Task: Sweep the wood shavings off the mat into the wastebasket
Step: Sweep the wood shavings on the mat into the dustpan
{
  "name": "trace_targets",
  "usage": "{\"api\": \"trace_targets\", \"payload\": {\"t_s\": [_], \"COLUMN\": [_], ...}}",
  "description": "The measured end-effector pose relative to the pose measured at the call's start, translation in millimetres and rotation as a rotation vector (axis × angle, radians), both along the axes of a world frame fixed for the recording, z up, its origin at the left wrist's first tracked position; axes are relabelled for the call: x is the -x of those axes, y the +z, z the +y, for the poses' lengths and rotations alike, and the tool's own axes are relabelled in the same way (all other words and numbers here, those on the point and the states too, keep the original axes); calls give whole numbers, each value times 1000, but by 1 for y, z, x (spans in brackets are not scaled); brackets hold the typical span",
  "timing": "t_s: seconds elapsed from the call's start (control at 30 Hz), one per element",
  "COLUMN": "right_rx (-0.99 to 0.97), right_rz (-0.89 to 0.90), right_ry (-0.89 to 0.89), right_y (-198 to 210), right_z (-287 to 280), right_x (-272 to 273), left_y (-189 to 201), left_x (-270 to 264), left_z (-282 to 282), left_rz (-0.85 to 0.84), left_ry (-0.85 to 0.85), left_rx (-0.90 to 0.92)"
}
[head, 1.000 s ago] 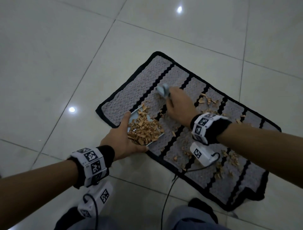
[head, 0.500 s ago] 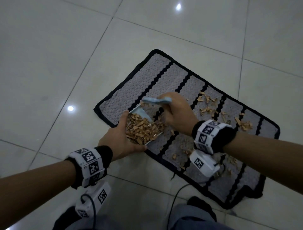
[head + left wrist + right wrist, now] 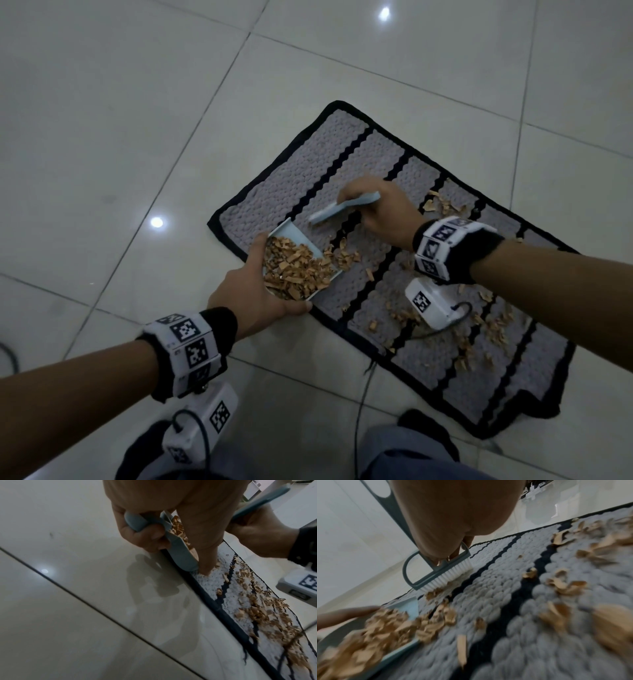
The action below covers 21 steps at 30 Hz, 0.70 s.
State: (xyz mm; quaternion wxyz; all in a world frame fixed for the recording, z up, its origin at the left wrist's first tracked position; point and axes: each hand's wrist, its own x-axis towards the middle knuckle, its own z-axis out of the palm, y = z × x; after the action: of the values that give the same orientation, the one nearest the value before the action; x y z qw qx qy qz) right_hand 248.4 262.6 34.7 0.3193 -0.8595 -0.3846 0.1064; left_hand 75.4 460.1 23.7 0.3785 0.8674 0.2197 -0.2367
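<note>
A grey mat point(image 3: 342, 150) with black stripes lies on the tiled floor. My left hand point(image 3: 253, 291) grips the handle of a pale blue dustpan point(image 3: 291, 233), its mouth resting on the mat's near left edge and heaped with wood shavings point(image 3: 294, 267). The handle point(image 3: 135, 522) shows inside my curled fingers in the left wrist view. My right hand point(image 3: 380, 212) holds a small blue brush point(image 3: 342, 207) just beyond the pan, its white bristles point(image 3: 447, 578) on the mat. More loose shavings point(image 3: 479, 329) are scattered over the mat's right half. No wastebasket is in view.
Glossy pale floor tiles point(image 3: 137, 102) surround the mat. A thin black cable point(image 3: 363, 383) runs across the floor below the mat's near edge. My knees point(image 3: 404, 452) are at the bottom of the head view.
My right hand has drawn the brush back to the right, away from the pan's mouth. The dustpan has stayed at the mat's edge with its load, tilted slightly differently.
</note>
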Motion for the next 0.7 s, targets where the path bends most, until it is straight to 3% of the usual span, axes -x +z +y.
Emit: {"api": "trace_targets", "payload": {"t_s": [0.2, 0.3, 0.43, 0.7], "right_rx": [-25, -31, 112, 91], "right_rz": [3, -18, -33, -28], "right_ry": [-19, -187, -399, -271], "right_y": [1, 7, 6, -23], "right_z": [-26, -27, -28, 0], "right_x": [29, 22, 19, 66], "left_y": [2, 2, 2, 2], "left_x": [-9, -12, -18, -22], "left_z": [-1, 0, 5, 3], "left_rz": [23, 35, 39, 26], "left_ry": [-47, -81, -123, -112], "left_rx": [-31, -46, -67, -60]}}
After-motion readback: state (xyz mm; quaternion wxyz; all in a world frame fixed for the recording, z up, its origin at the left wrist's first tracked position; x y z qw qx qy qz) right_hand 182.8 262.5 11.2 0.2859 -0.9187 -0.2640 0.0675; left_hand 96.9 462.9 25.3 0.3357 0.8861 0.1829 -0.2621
